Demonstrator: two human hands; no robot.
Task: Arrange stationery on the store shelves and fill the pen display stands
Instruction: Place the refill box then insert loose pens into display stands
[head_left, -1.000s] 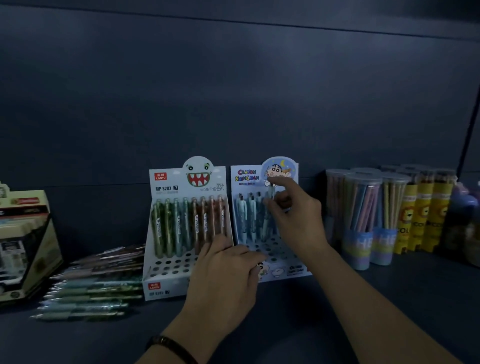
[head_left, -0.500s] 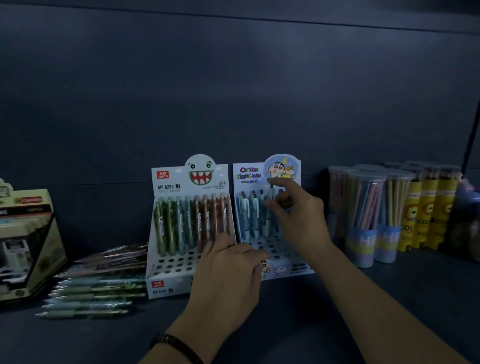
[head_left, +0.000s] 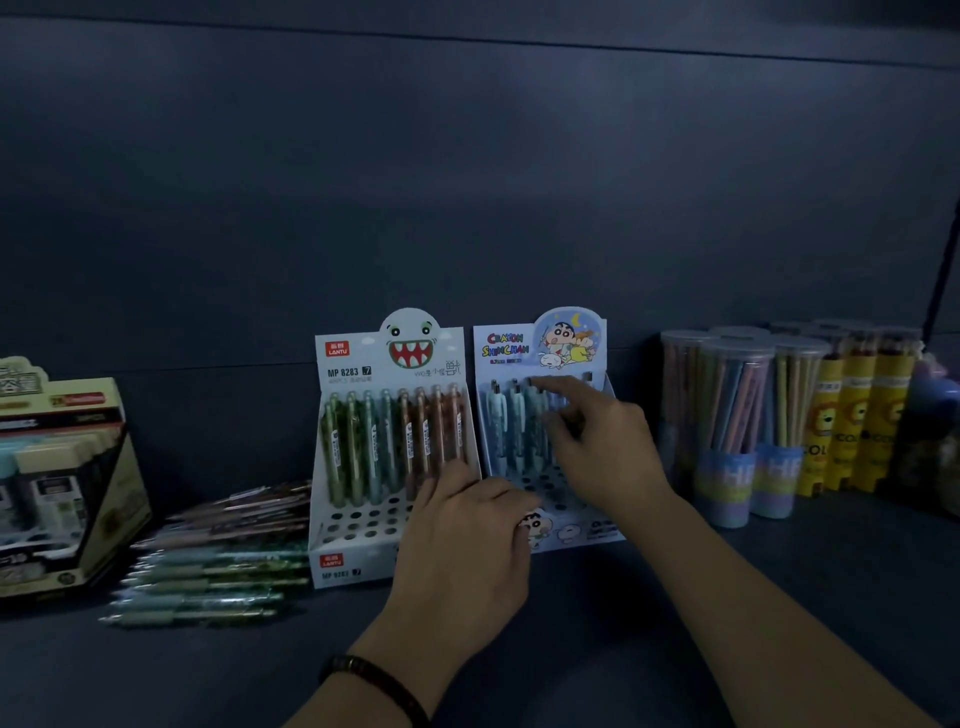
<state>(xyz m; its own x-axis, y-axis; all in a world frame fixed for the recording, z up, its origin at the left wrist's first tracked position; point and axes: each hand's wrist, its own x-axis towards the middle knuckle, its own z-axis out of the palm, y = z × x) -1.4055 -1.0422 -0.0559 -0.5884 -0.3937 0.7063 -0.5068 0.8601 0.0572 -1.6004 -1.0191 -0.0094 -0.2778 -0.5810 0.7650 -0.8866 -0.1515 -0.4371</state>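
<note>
At blue stand (head_left: 519, 353) pens (head_left: 496, 415), R grip (head_left: 608, 447) points.

At the centre of the frame a white pen stand (head_left: 363, 374) and a blue pen stand (head_left: 519, 353) sit side by side on a dark shelf (head_left: 779, 597). The left hand (head_left: 462, 540) rests flat across their front edges. The right hand (head_left: 602, 447) stretches its index finger to the blue stand's pen tops, with its other fingers curled. Loose pens (head_left: 218, 561) lie at lower left, and pencil tubs (head_left: 727, 405) stand at right.
</note>
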